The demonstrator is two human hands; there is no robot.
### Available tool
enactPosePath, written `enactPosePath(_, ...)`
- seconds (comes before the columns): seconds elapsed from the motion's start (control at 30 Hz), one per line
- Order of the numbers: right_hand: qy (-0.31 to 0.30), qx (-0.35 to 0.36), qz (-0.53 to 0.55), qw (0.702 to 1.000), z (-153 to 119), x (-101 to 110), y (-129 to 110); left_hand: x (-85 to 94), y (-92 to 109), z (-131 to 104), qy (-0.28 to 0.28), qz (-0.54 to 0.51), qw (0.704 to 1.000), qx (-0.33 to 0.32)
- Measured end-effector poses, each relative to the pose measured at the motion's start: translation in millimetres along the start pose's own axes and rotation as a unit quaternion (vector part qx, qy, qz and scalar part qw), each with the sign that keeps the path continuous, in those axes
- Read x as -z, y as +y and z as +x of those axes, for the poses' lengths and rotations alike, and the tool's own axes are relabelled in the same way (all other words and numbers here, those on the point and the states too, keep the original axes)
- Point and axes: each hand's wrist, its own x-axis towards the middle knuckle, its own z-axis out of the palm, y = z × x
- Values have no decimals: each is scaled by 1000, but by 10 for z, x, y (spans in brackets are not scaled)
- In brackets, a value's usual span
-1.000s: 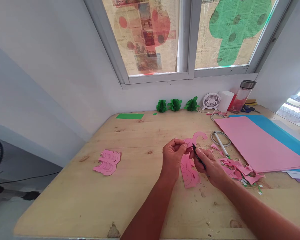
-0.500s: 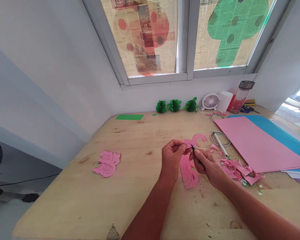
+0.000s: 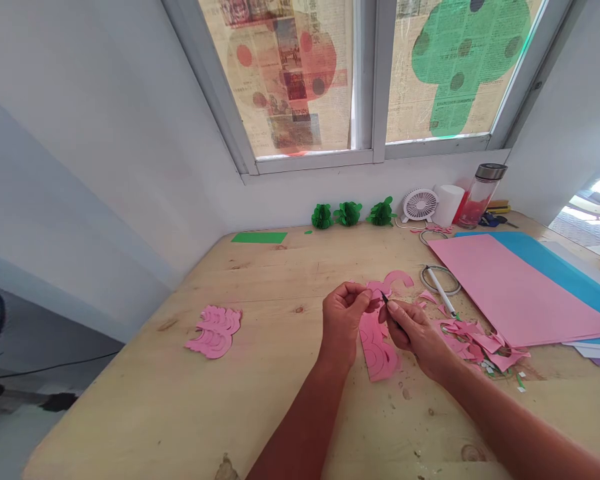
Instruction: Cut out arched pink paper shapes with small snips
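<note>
My left hand [image 3: 344, 317] pinches a pink paper piece [image 3: 397, 280], whose curved strip sticks out beyond my fingers. A slim dark tool [image 3: 386, 300] is gripped in my right hand [image 3: 414, 328], its tip at the pink paper close to my left fingertips; its type is hard to tell. Below both hands a larger pink sheet with curved outlines [image 3: 377, 353] lies on the table. Off to the left rests a stack of scalloped pink cutouts [image 3: 217, 330].
Pink scraps [image 3: 480, 343] lie right of my hands, near a white pen [image 3: 441, 291] and large pink sheets [image 3: 520, 287]. Along the wall stand green paper shapes [image 3: 349, 213], a small fan [image 3: 420, 205] and a bottle [image 3: 482, 195]. A green strip [image 3: 259, 237] lies at the back left.
The view has shifted slightly. The dark tool shows less of its length beside the pink paper; both hands stay in nearly the same place and keep their holds.
</note>
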Motion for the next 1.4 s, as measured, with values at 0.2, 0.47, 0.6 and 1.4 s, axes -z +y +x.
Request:
enactPosePath(0.2,8,7,8,1000,-15,-26,-9,-34,-9,-31,-22,8,1000,0)
enactPosePath(0.47,13,5,21,1000,-17,-66,-33,-44,-21,-49,-59,24,998,-6)
enactPosePath(0.6,14,0,20,1000,-23,-67,-25,-34,-16,-45,-57,26,998,-3)
enactPosePath(1.4,10,-1,10,1000,-30,-77,-39,13,-38,-6,-81,31,996,7)
